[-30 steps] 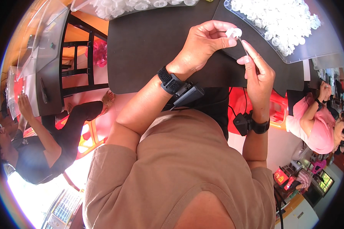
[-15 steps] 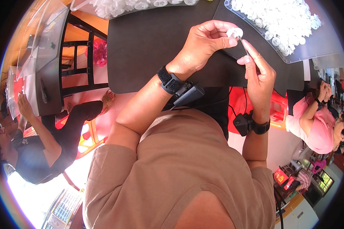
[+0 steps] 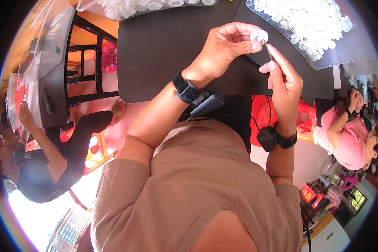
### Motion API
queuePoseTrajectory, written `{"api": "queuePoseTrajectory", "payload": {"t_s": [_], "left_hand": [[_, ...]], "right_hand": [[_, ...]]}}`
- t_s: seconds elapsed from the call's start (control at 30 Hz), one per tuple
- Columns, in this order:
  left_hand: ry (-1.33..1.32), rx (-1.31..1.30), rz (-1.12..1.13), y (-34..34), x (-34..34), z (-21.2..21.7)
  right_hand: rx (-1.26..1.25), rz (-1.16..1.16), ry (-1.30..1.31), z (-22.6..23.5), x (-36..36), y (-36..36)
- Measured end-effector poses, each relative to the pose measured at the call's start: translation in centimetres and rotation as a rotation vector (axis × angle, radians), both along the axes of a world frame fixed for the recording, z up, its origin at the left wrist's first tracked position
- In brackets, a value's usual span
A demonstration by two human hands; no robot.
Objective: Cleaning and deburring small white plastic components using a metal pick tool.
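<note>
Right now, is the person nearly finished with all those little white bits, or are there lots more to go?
Lots more, it seems. The left hand pinches one small white piece, and the right hand brings a thin pin to it. The tray on the right remains heaped with white pieces, as does the bin at top. No finished pile can be told apart.

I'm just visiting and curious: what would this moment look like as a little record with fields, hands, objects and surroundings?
left hand: left hand pinches a small white plastic piece between fingertips
right hand: right hand holds a thin pin against that piece
surface: black table
supplies: clear tray of white pieces at right, another clear tray at top
wrists: black wristbands with small devices on both
nearby: two other people seated, one each side
</note>
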State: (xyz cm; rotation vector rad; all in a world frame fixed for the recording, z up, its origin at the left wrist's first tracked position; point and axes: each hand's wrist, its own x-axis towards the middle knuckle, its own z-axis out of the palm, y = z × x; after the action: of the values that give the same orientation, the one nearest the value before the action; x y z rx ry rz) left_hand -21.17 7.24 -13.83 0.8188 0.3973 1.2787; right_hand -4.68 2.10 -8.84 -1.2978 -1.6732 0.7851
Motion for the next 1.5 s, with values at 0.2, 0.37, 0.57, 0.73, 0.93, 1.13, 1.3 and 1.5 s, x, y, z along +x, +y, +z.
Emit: {"api": "queuePoseTrajectory", "payload": {"t_s": [0.2,0.37,0.57,0.73,0.93,1.13,1.3,1.5], "left_hand": [[0.014,0.018,0.006,0.0,0.1,0.0],[0.022,0.030,0.007,-0.1,0.1,0.1],[0.039,0.058,0.027,-0.1,0.0,0.3],[0.065,0.065,0.037,-0.1,0.0,0.4],[0.058,0.064,0.028,-0.3,0.1,0.5],[0.067,0.052,0.025,-0.4,0.1,0.3],[0.140,0.054,0.042,-0.5,0.0,0.3],[0.239,0.018,0.046,-0.8,0.0,0.2]], "right_hand": [[0.006,-0.016,-0.007,0.3,-0.3,-0.2],[0.034,-0.035,-0.075,0.8,-0.5,-0.3],[0.073,-0.028,-0.160,1.4,-0.4,-0.2],[0.081,0.009,-0.222,2.1,0.0,-0.1],[0.202,0.013,-0.314,2.2,-0.5,-0.1],[0.261,0.013,-0.533,3.4,-0.4,0.0],[0.255,0.041,-0.802,4.7,-0.4,0.2],[0.181,0.141,-0.893,5.2,0.2,1.0]]}}
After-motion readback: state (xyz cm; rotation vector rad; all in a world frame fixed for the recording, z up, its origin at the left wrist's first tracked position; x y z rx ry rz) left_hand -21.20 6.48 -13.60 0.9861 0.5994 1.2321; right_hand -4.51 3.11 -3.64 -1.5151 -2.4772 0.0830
